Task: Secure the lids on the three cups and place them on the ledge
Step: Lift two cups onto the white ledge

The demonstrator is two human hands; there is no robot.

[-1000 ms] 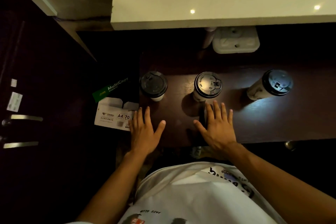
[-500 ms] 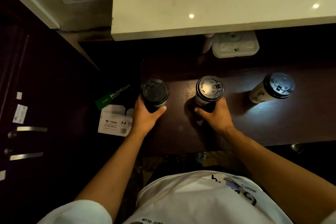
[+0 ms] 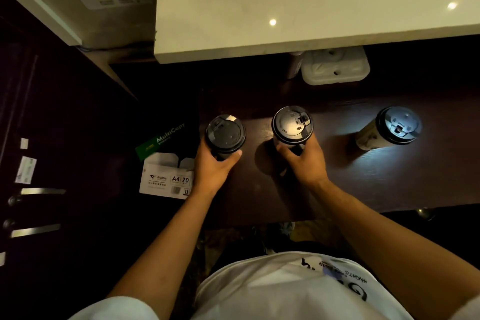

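Three paper cups with black lids stand in a row over a dark wooden counter (image 3: 389, 179). My left hand (image 3: 211, 167) is wrapped around the left cup (image 3: 225, 132). My right hand (image 3: 302, 161) grips the middle cup (image 3: 292, 125) from its near side. Both held cups look slightly raised, though I cannot tell if they touch the counter. The right cup (image 3: 394, 126) stands alone, lit from above, with no hand on it. A pale stone ledge (image 3: 298, 15) runs across the top, above and behind the cups.
A white moulded cup carrier (image 3: 335, 67) sits under the ledge at the back. A box of A4 copy paper (image 3: 168, 163) lies left of the counter. Dark cabinet doors with metal handles (image 3: 39, 191) fill the left side.
My hands went from lying flat on the counter to gripping the left and middle cups. Those two cups now appear a little higher and closer to the ledge.
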